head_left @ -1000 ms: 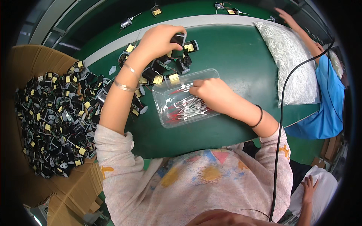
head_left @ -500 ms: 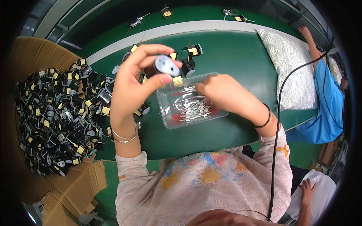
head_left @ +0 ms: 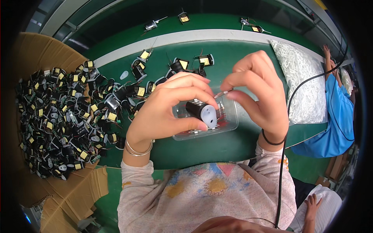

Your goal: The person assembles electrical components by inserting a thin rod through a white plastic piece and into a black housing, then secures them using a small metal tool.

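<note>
My left hand [head_left: 167, 103] is closed around a black cylindrical part with a pale oval end cap [head_left: 208, 115] that has two dark holes. The cap faces toward me and to the right. Just to its right, my right hand [head_left: 259, 87] pinches a small thin piece [head_left: 224, 93], whitish at one end, between thumb and forefinger. The two hands are close together above a clear plastic box [head_left: 234, 125]. Short white and red pieces lie in the box, partly hidden by my left hand and the part.
At left, a cardboard box [head_left: 39, 50] holds a heap of similar black parts [head_left: 58, 124] with yellow pads. More parts lie on the green table [head_left: 186, 149] beyond my left hand. A bag of white pieces [head_left: 301, 89] lies right, beside a black cable [head_left: 289, 112]. A blue-clothed person [head_left: 338, 112] is farther right.
My right hand has lifted out of the clear box with the thin piece and moved up and right. My left hand has lowered the black part toward the right, over the box.
</note>
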The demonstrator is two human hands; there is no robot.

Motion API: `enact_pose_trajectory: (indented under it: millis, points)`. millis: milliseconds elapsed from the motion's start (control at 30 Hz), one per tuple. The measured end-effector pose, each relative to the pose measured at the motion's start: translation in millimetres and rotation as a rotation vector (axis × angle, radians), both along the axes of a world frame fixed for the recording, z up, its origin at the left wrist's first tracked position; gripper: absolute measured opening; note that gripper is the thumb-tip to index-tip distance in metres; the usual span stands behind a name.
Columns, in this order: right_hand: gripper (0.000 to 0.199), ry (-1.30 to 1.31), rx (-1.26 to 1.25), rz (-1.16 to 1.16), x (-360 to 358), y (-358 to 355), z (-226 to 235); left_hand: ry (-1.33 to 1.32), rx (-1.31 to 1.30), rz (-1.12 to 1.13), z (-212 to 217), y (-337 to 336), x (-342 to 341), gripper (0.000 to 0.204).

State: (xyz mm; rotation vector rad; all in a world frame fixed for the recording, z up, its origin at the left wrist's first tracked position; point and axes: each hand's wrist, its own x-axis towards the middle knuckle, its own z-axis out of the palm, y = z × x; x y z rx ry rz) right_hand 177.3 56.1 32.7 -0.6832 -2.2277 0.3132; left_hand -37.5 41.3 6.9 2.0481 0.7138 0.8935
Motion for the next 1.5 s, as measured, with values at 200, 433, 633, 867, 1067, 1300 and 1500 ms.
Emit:
enact_pose_trajectory:
  millis: [200,433,633,867,1067,1300,1500]
  points:
    - [0.02,0.532,-0.707,0.265,-3.9,4.2,-8.5,-0.095,0.009,-0.04,3.4,-2.8,0.6,0.037]
    - [0.016,0.572,-0.616,0.41,4.5,5.3,-14.1,-0.143,-0.033,-0.047,5.3,-3.4,-0.9,0.041]
    - [0.02,0.841,-0.362,0.053,-1.2,-13.6,-10.6,-0.31,-0.151,0.074,-2.9,-10.2,11.6,0.039]
    - [0.021,0.786,-0.463,0.009,-4.7,-35.1,-1.9,-0.376,0.157,0.213,-11.8,-9.8,24.4,0.036]
    - [0.02,0.709,-0.385,0.012,-1.8,-32.0,-3.6,-0.328,0.295,0.244,-12.7,-9.6,26.6,0.033]
    - [0.023,0.435,-0.032,0.002,4.2,-38.2,8.9,-0.33,0.328,0.298,-9.3,-10.7,29.1,0.032]
    - [0.036,0.331,0.182,-0.005,2.7,-44.9,6.5,-0.299,0.413,0.339,-10.4,-10.3,27.4,0.033]
